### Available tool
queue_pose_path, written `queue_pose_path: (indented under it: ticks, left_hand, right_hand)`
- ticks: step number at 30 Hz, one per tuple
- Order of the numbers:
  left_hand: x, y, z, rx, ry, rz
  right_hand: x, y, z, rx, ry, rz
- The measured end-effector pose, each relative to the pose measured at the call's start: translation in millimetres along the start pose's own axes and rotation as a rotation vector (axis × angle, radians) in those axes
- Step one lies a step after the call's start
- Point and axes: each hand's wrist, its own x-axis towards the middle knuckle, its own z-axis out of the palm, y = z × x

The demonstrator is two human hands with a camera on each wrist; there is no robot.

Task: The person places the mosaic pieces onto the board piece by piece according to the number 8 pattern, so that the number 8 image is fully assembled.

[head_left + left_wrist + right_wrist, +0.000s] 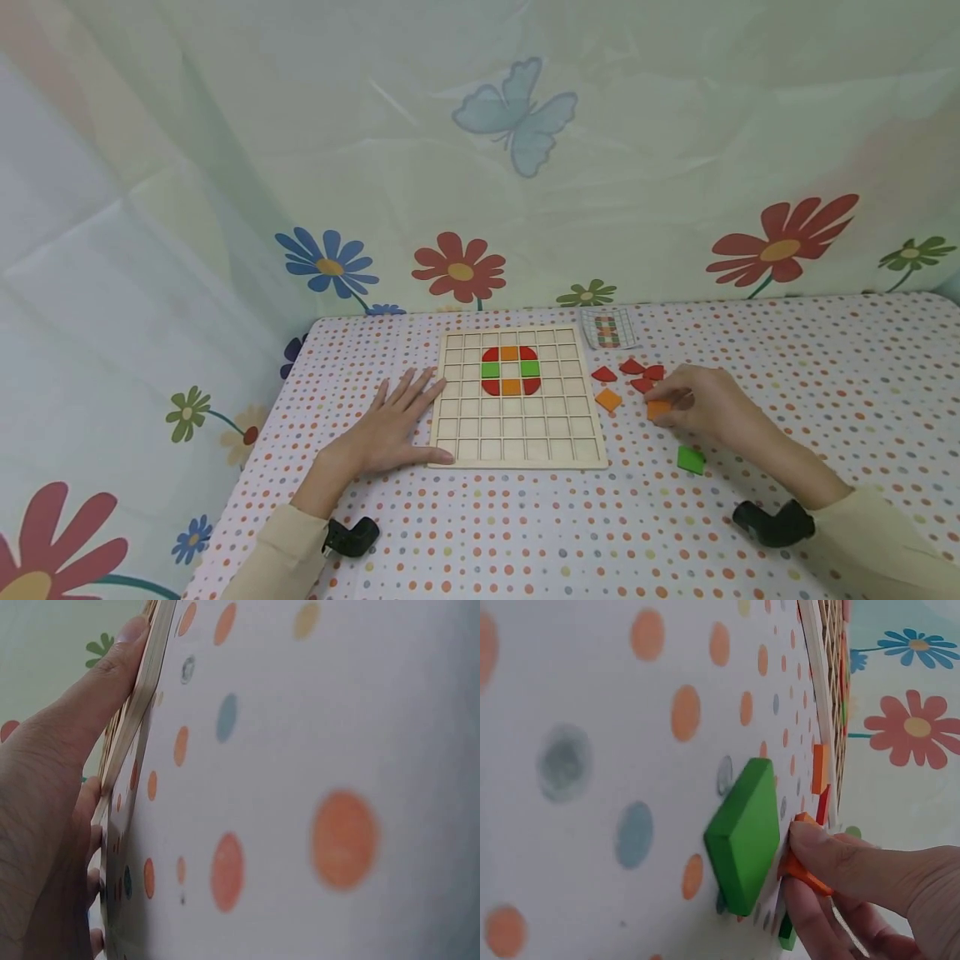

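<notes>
A wooden grid board (491, 429) lies on the dotted table. Red rounded corner pieces, orange squares and green squares (529, 368) form a ring in its upper middle. My left hand (390, 429) lies with fingers spread at the board's left edge, its thumb on the lower left corner. To the right of the board, my right hand (701, 404) pinches an orange square tile (811, 877) between thumb and fingers. Near that hand are several red pieces (632, 367), another orange tile (608, 400) and a green tile (746, 836). A second green piece (787, 934) shows partly behind the fingers.
A small printed pattern card (607, 328) lies behind the loose pieces, close to the board's top right corner. The table (525, 533) has a dotted cover, and a flowered curtain (637, 167) hangs along its back edge.
</notes>
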Motion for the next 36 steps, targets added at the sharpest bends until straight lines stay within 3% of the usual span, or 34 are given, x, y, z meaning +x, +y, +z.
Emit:
queue_pose_path:
  ticks: [6,12,17,24,30,36]
  left_hand:
    - [0.5,-0.4,-0.8,0.0,-0.007,-0.008]
    - [1.2,-2.2,-0.9,0.015,-0.008,-0.015]
    - [0.9,-2.9,-2.5,0.02,-0.01,-0.013]
    - [1.8,-1.7,-1.0,0.004,-0.015,-0.012]
    - [0.8,0.9,2.3,0.013,-0.033,-0.037]
    - [0.8,1.9,-0.5,0.031,-0.031,-0.03]
  right_hand:
    - [-5,-2,6,0.038,0.072,-0.053]
    - [5,-28,8,0.075,0.149,-0.144]
    - [30,-63,17,0.151,0.087,-0.227]
    - [64,-101,49,0.246,-0.024,-0.305]
    - [72,-108,75,0.279,-0.074,-0.296]
    - [72,-111,86,0.269,-0.06,-0.29]
